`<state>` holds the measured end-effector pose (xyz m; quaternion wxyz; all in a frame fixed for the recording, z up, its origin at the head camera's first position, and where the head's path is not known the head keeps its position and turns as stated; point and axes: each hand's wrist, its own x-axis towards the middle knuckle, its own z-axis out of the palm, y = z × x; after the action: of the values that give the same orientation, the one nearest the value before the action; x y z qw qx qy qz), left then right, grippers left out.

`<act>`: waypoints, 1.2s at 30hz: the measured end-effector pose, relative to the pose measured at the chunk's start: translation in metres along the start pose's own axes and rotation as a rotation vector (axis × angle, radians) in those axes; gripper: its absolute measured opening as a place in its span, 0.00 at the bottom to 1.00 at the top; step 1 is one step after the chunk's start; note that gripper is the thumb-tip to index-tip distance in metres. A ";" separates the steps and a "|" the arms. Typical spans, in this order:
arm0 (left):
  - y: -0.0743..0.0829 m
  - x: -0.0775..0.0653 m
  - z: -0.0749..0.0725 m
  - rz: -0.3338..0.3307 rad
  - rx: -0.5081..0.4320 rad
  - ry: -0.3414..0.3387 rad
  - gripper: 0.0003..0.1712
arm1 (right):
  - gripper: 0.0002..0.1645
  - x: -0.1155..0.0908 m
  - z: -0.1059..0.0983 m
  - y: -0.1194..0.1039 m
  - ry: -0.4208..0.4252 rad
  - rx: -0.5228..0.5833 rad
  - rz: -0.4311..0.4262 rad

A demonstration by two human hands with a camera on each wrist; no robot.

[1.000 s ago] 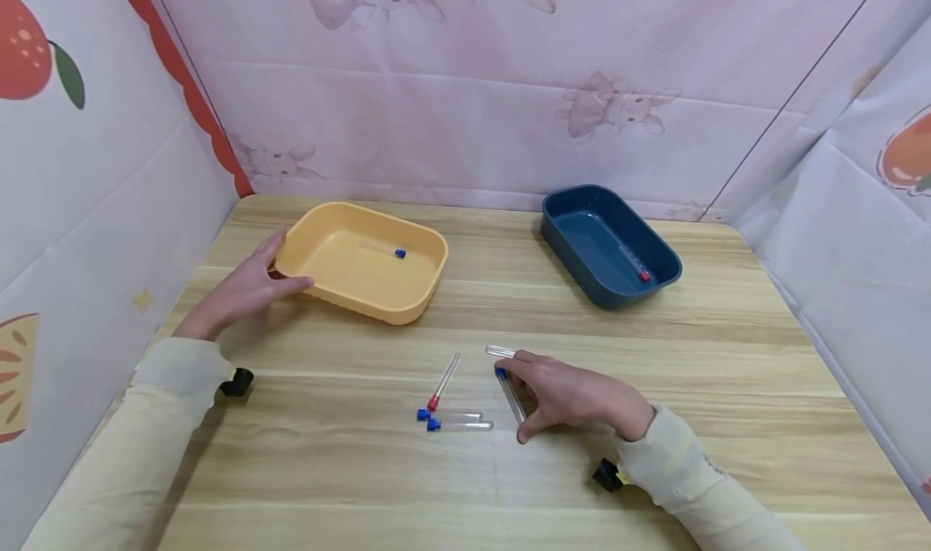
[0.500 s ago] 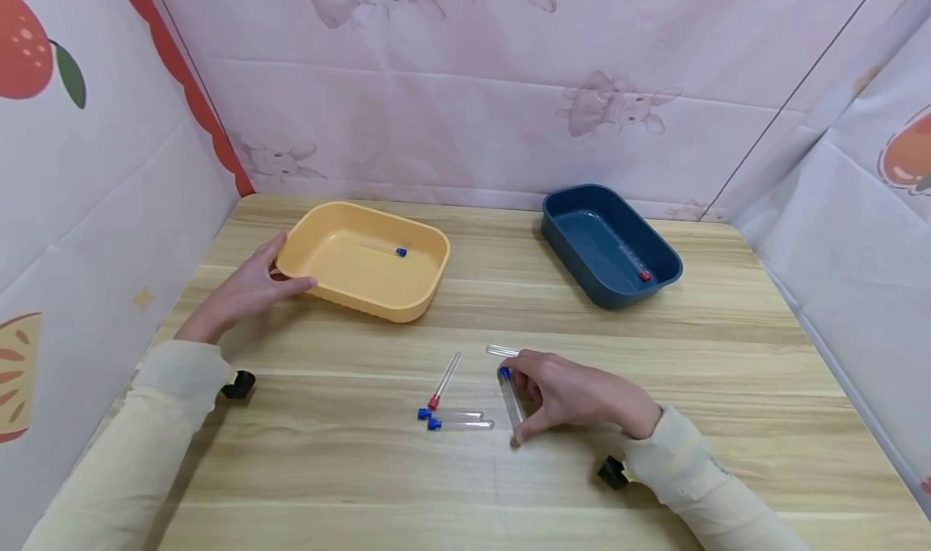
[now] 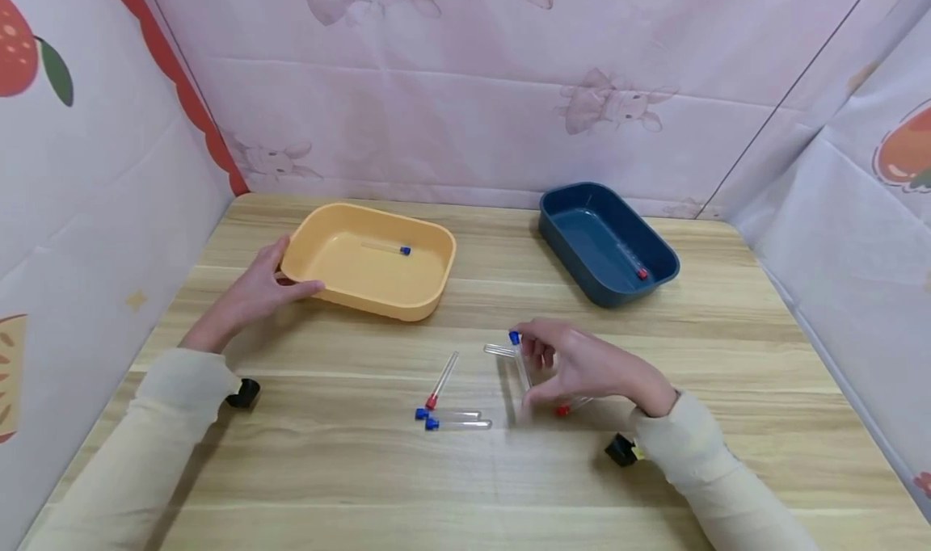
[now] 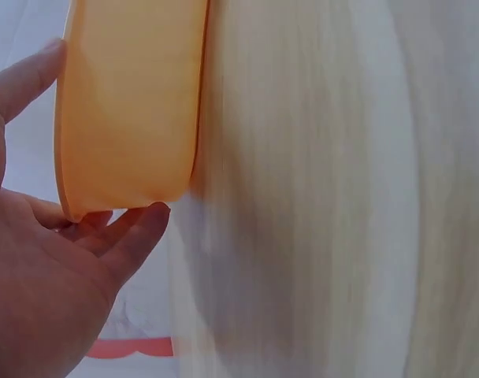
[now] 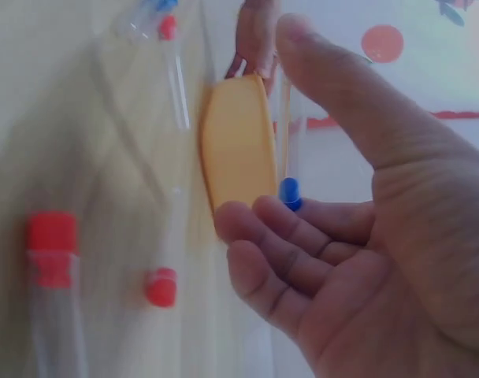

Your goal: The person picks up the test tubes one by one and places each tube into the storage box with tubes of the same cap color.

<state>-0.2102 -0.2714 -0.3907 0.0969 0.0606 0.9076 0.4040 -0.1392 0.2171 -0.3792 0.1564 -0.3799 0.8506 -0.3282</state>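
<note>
My right hand (image 3: 592,365) pinches a blue-capped test tube (image 3: 521,365) lengthwise, with the thumb at its round end and a fingertip by the cap. The tube is lifted above the tabletop; its blue cap (image 5: 290,193) shows behind the fingers in the right wrist view. My left hand (image 3: 254,296) grips the left end of a yellow tray (image 3: 429,292), thumb along the near rim and fingers round the end wall (image 4: 129,118). One blue-capped tube (image 3: 404,250) lies inside that tray. Beneath my right hand a red-capped tube (image 3: 563,410) lies partly hidden.
Left of my right hand lie a red-capped tube (image 3: 441,381) and two blue-capped tubes (image 3: 465,425). Another tube's clear end (image 3: 499,350) shows behind the lifted one. A dark blue tray (image 3: 575,268) with a red-capped tube (image 3: 642,273) stands at the back right.
My right hand has raised the blue-capped tube off the table, moving slightly away from me and uncovering a red cap beneath. The yellow tray and my left hand have shifted slightly right.
</note>
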 end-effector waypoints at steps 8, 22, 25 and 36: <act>0.010 0.000 0.016 0.093 -0.007 0.059 0.61 | 0.38 0.007 -0.017 0.009 0.116 0.051 -0.096; 0.025 -0.006 0.039 0.090 -0.044 0.100 0.62 | 0.39 0.030 -0.035 0.009 0.193 0.096 -0.081; 0.028 -0.006 0.043 0.085 -0.044 0.104 0.61 | 0.38 0.039 -0.038 0.008 0.194 0.106 -0.083; 0.034 -0.007 0.049 0.041 -0.016 0.120 0.58 | 0.31 0.080 -0.052 0.001 0.179 0.093 -0.101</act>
<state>-0.1916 -0.2149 -0.3969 0.0346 0.0541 0.9072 0.4159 -0.2193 0.1803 -0.3430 0.0805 -0.3838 0.8248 -0.4072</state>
